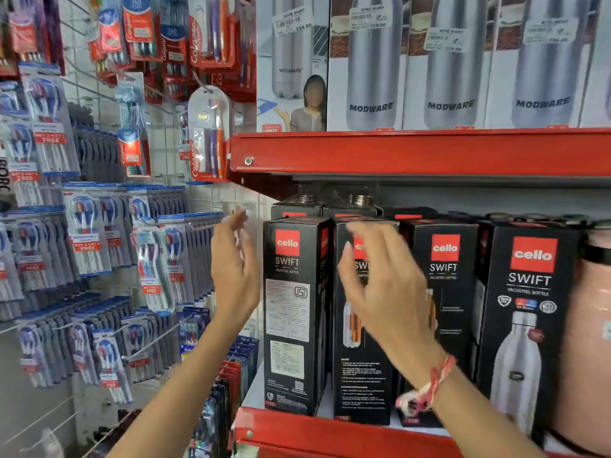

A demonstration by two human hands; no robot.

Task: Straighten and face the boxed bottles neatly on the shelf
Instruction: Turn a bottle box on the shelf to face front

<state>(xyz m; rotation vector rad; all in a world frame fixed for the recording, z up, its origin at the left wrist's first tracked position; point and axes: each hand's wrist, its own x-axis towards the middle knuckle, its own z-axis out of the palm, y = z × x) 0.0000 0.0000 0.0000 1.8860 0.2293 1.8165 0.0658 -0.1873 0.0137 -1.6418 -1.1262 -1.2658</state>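
Boxed bottles (413, 312) – black cartons, four across the front row on the red shelf (330, 428), more behind. Fingers (357, 236) of the right hand (386, 292) spread and loosely curled, gripping nothing, in front of the second box (360, 375) from the left; contact with it not clear through the blur. Red and white thread band (426, 385) on that wrist. Left hand (233, 269) open too, palm turned towards the leftmost box (294, 312), just beside it and apart. Leftmost box turned – label side forward. Pink flask (591, 325) at the row's right end. White boxes (453, 61) on the upper shelf (420, 152). Toothbrush packs (86, 233) hanging on the left.
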